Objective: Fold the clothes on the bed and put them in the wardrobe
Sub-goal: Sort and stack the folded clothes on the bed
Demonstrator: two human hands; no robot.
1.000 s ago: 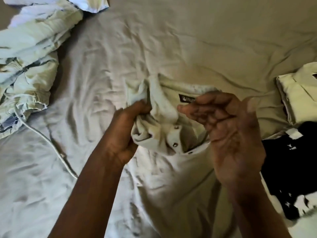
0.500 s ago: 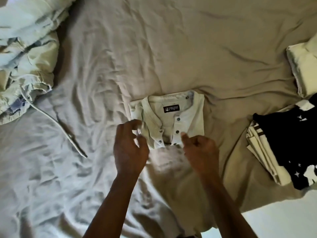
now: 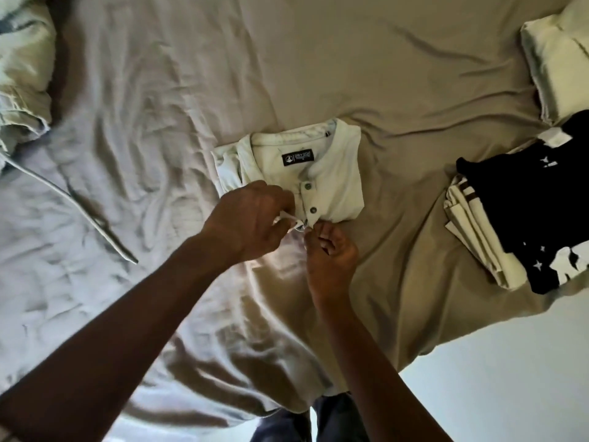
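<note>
step: finishing the fold of the cream shirt point(image 3: 331, 173), lying mid-bed point(image 3: 318, 59) | hands: my left hand point(image 3: 251, 218) and right hand point(image 3: 331, 253) both pinch its near edge | next, I judge: tuck flat, then lift it onto the folded pile point(image 3: 510, 202) at my right

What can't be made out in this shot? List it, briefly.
Head view only.
- The label on the cream shirt: print too small to read.
- Shirt's near edge: covered by the left hand and right hand pinching it.
- The black garment: cut off by the right edge.
- The wardrobe: out of frame.
</note>
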